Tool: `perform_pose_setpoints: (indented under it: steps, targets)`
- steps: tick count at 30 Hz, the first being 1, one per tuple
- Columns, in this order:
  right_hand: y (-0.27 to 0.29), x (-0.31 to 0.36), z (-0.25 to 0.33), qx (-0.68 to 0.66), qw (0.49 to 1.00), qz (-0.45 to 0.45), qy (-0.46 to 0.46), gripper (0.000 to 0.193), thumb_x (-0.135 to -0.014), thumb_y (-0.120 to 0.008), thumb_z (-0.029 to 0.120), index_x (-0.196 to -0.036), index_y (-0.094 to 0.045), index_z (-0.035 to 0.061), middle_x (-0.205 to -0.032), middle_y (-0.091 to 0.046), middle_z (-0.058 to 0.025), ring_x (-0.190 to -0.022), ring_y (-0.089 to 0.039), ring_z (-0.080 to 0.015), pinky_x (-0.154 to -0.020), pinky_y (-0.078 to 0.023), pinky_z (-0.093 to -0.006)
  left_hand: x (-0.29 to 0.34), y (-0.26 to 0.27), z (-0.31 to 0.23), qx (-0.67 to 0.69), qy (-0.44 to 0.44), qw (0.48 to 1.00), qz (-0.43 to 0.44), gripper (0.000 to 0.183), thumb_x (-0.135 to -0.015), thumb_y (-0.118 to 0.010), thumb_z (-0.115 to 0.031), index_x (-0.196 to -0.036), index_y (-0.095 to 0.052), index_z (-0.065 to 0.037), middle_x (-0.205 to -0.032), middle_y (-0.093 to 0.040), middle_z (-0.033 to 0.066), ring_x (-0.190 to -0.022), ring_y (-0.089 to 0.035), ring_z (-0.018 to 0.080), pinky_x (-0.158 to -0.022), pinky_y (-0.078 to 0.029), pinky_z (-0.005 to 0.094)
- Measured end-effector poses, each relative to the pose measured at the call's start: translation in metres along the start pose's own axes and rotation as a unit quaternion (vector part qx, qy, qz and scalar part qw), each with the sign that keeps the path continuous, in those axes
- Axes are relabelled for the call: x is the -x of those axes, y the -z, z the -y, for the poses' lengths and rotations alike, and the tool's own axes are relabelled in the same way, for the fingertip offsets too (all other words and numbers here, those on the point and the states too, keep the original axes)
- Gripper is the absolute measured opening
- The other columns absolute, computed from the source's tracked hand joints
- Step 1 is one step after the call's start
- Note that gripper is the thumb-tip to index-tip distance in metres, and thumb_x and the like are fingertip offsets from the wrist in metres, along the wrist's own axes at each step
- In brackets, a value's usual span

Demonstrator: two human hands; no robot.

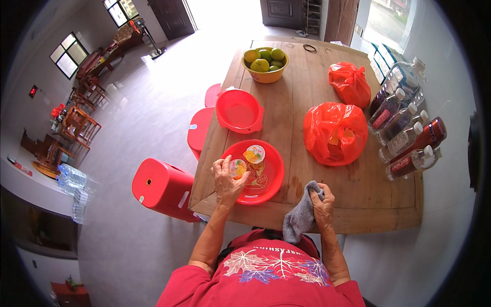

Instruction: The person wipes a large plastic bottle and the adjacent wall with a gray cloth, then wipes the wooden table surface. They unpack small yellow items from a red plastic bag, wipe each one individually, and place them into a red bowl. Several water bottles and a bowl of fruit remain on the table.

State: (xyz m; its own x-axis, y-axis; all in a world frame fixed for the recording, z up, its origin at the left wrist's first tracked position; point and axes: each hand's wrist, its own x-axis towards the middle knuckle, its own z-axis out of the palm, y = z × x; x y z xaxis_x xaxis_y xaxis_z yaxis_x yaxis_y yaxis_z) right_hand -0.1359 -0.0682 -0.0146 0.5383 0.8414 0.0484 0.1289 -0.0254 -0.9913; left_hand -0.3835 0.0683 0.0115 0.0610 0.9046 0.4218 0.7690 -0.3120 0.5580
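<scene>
A round red plastic tray (275,187) lies near the table's front edge, with a printed pattern on its bottom. Two small round cups with printed film lids, like jelly cups, are in it. My left hand (227,185) reaches over the tray's left side, thumb and fingers closed around the nearer jelly cup (237,168). Just beyond and to the right sits the other jelly cup (254,154), untouched. At the table's front edge my right hand (323,205) grips a bunched grey cloth (300,217), which hangs down over the edge.
Behind the tray stands a red basin (239,110); farther back is a yellow bowl (266,77) of green-yellow citrus fruit. Two red plastic bags (335,135) sit right of centre. Several bottles (406,140) line the table's right side. Red stools (163,187) stand left of the wooden table (286,120).
</scene>
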Motion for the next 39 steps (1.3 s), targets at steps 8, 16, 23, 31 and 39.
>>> perform_pose_setpoints:
  steps: [8,16,23,31,39]
  targets:
    - [0.001,0.001,-0.002,-0.024,1.000,0.001,-0.017,0.018,-0.087,-0.068,0.013,-0.099,-0.062,0.0009,-0.082,-0.061,-0.0002,-0.074,-0.055,-0.0082,-0.065,-0.047,-0.0248,-0.003,-0.008,0.014,0.064,0.026,0.997,0.044,0.061,-0.065,-0.082,-0.017,-0.119,-0.058,0.000,-0.113,-0.049,0.0169,-0.107,-0.050,0.0336,-0.094,-0.043,0.0415]
    - [0.022,-0.001,0.001,0.030,0.999,-0.039,0.011,0.018,-0.085,-0.069,0.012,-0.098,-0.062,0.0015,-0.082,-0.062,-0.0056,-0.074,-0.058,-0.0135,-0.067,-0.048,-0.0286,-0.006,-0.016,0.007,0.068,-0.004,0.998,0.000,0.060,-0.065,-0.084,-0.016,-0.116,-0.058,-0.003,-0.113,-0.051,0.0152,-0.105,-0.055,0.0306,-0.089,-0.047,0.0398]
    - [0.092,-0.023,-0.007,0.320,0.920,-0.152,0.166,0.027,-0.076,-0.069,0.006,-0.101,-0.061,0.0051,-0.100,-0.058,-0.0157,-0.086,-0.061,-0.0352,-0.073,-0.050,-0.0426,-0.009,0.000,-0.067,-0.005,-0.079,0.973,-0.215,0.057,-0.067,-0.083,-0.020,-0.115,-0.058,-0.003,-0.109,-0.055,0.0138,-0.101,-0.053,0.0336,-0.089,-0.044,0.0430]
    - [0.108,-0.028,-0.010,0.408,0.892,-0.104,0.162,0.031,-0.074,-0.070,0.016,-0.104,-0.065,0.0093,-0.099,-0.057,-0.0131,-0.084,-0.060,-0.0343,-0.070,-0.050,-0.0436,-0.014,-0.114,-0.168,0.188,-0.276,0.928,0.163,0.022,-0.080,-0.063,-0.004,-0.103,-0.062,-0.003,-0.110,-0.060,0.0126,-0.104,-0.056,0.0294,-0.084,-0.046,0.0401]
    - [0.114,-0.029,-0.013,0.355,0.913,-0.095,0.175,0.029,-0.073,-0.070,0.015,-0.101,-0.065,0.0086,-0.090,-0.057,-0.0112,-0.078,-0.060,-0.0327,-0.066,-0.049,-0.0433,-0.056,-0.203,-0.205,0.013,-0.247,0.959,0.135,0.037,-0.080,-0.060,-0.008,-0.115,-0.054,0.000,-0.120,-0.049,0.0184,-0.110,-0.051,0.0374,-0.088,-0.047,0.0459]
